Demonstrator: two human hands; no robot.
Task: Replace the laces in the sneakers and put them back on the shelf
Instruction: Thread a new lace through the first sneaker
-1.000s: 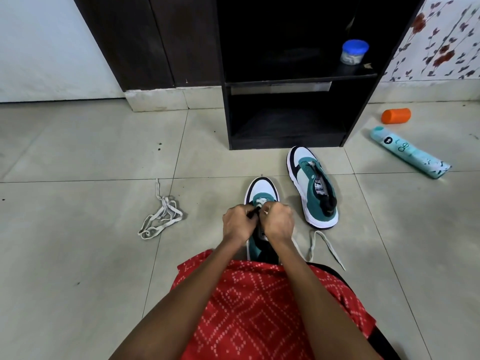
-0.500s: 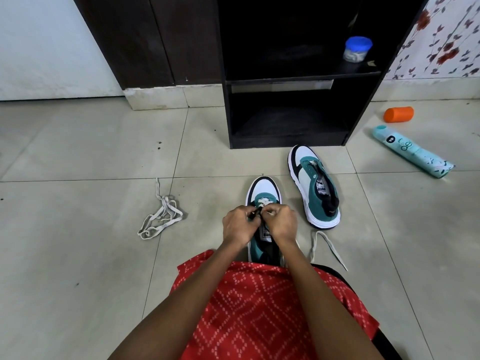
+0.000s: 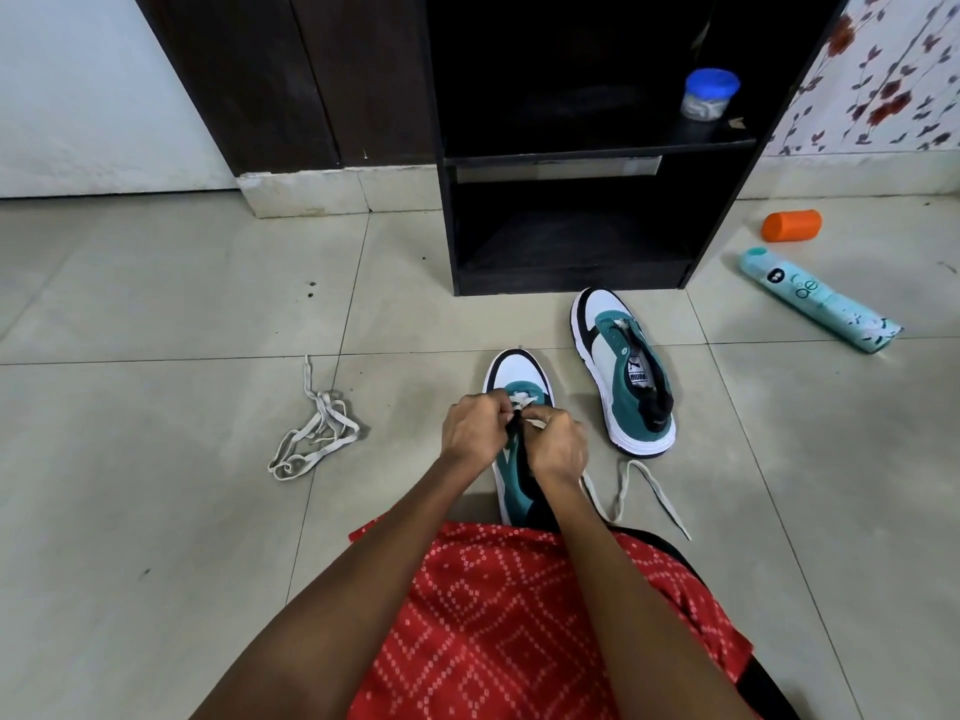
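A teal, white and black sneaker (image 3: 515, 375) stands on the floor in front of me, toe pointing away. My left hand (image 3: 475, 428) and my right hand (image 3: 558, 446) meet over its eyelets, both pinching the white lace (image 3: 522, 400) threaded there. The lace's loose end (image 3: 641, 485) trails on the tiles to the right. The second sneaker (image 3: 621, 368), without a lace, lies further right near the shelf. A separate white lace (image 3: 314, 439) is bunched on the floor to the left.
A black open shelf unit (image 3: 576, 148) stands ahead, with a blue-lidded jar (image 3: 709, 93) on its upper board. An orange container (image 3: 792, 225) and a teal spray can (image 3: 818, 298) lie on the tiles at the right. Red patterned cloth (image 3: 519, 615) covers my lap.
Both hands stay on the near sneaker's lace with only small finger movements; the right hand has drifted slightly toward me and to the right.
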